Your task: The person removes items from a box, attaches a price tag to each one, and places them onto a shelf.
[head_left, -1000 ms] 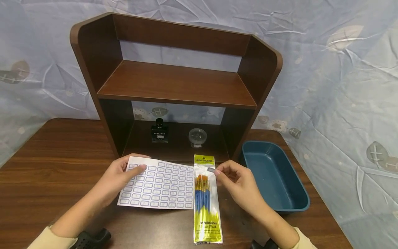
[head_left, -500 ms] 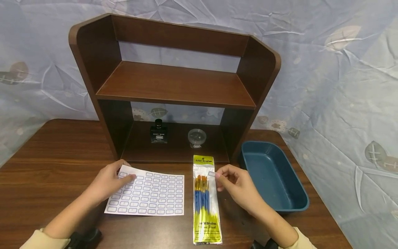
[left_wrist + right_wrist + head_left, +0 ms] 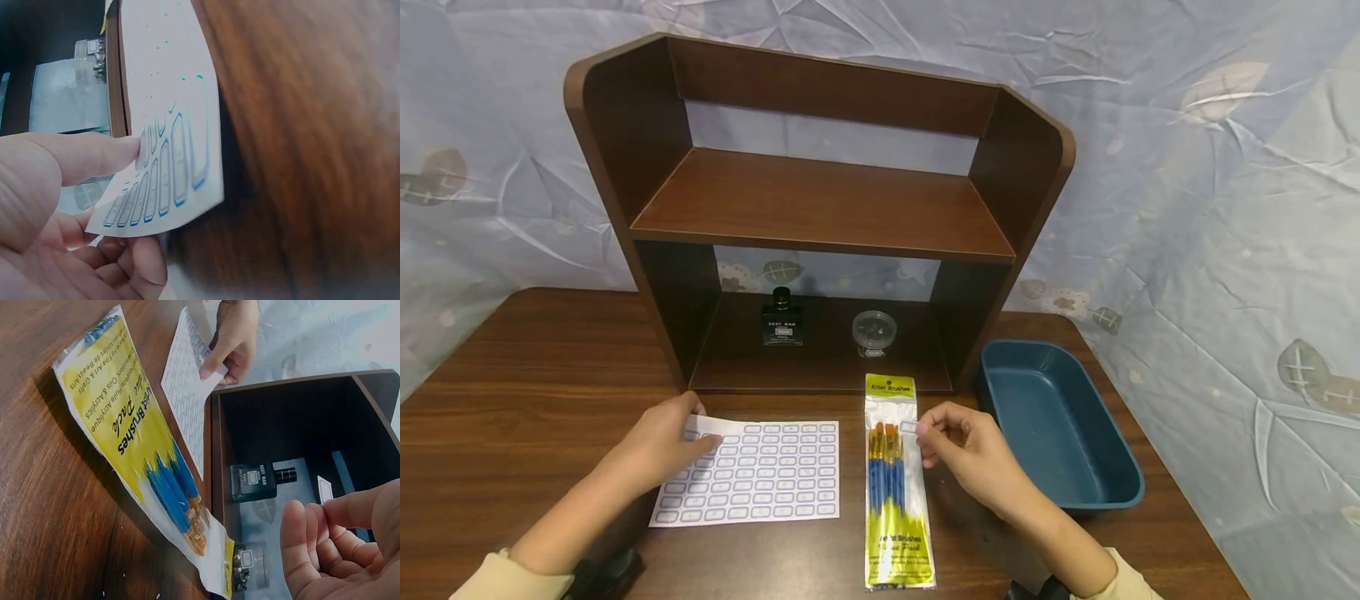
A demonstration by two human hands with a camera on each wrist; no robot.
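Observation:
My left hand (image 3: 658,442) pinches the upper left corner of a white sheet of blue-bordered label stickers (image 3: 767,475), thumb on top and fingers beneath, as the left wrist view shows. Between thumb and fingertips of my right hand (image 3: 966,446) is one small peeled label sticker (image 3: 325,489). It hovers by the upper part of a pack of artist brushes (image 3: 898,542), a clear and yellow sleeve with blue-handled brushes inside. The pack lies on the table, just right of the sheet. Whether the sticker touches the pack I cannot tell.
A dark wooden shelf (image 3: 820,204) stands behind. On its bottom level are a black perfume bottle (image 3: 782,321) and a small clear round jar (image 3: 874,331), each bearing a label. A blue plastic bin (image 3: 1060,433) sits right of my right hand.
My left hand has moved left and down, drawing the sheet away from the brush pack and lower to the table. The right hand has shifted slightly down, still holding the sticker.

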